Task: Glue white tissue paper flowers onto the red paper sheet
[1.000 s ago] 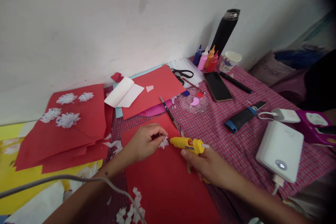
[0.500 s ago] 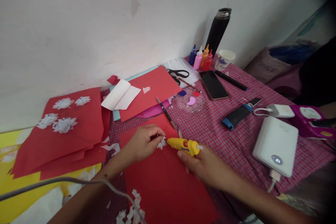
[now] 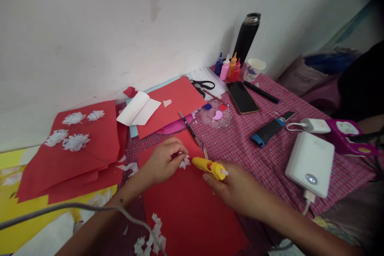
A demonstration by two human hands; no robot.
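A: Hands?
B: White flower (image 3: pixel 185 162), frilly, thin, is pinched by the left hand (image 3: pixel 163 162) over the red sheet (image 3: pixel 195 216). Glue gun (image 3: pixel 207 166), yellow plastic, is gripped in the right hand (image 3: pixel 237 186), nozzle just beside the flower.
A: Other shapes?
B: Four ruffled puffs (image 3: pixel 76 142), blue-flecked, are grouped on red paper (image 3: pixel 102 138) at left. Jagged scraps (image 3: pixel 156 232) are strewn nearby.
A: Surface, room?
B: Table is covered by checked cloth (image 3: pixel 237 140), backed by a smudged pale wall (image 3: pixel 90 40).

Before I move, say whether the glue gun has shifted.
Yes, slightly: the glue gun has swung its rear end down the picture, away from the phone.
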